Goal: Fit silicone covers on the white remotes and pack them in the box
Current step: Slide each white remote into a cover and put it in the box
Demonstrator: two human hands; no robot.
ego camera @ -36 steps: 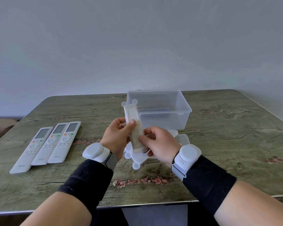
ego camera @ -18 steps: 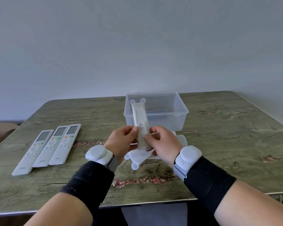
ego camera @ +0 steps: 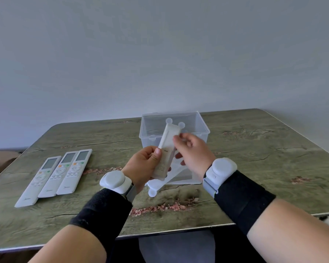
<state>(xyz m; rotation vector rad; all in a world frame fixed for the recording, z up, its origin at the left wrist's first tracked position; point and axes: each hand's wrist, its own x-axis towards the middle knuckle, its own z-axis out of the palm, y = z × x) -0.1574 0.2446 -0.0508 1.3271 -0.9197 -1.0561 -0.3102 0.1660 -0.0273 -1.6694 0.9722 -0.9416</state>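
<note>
Above spare covers (ego camera: pixel 180 177), in front of box (ego camera: pixel 202 134): covered remote (ego camera: pixel 166 149) held tilted, eared end up. Lower half gripped by left hand (ego camera: pixel 142 166), thumb on its face. At upper edge, right hand (ego camera: pixel 193 152) blurred, fingers curled; grip cannot be told. Three bare remotes (ego camera: pixel 65 171) lie side by side at left on table (ego camera: pixel 264 158)

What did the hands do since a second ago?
The covered remote tipped from leaning left to leaning right, toward the box. The right hand slid from its lower end up to near its top; the left hand holds the lower part. The three bare remotes, box and spare covers stayed put.
</note>
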